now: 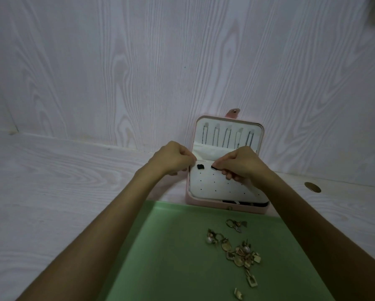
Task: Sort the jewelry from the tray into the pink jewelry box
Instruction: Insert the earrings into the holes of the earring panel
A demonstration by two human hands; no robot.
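Note:
The pink jewelry box stands open against the wall, its lid upright with several chains hanging inside. A white earring panel with small holes lies over the base. One black earring sits in the panel's top row. My right hand pinches a second black earring at the panel, next to the first. My left hand grips the panel's top left edge. The green tray lies in front, with several gold and pearl pieces on its right half.
The box and tray rest on a pale wood-grain surface that meets a wall of the same finish. A round hole is set in the surface to the right of the box. A gold piece lies alone near the tray's front.

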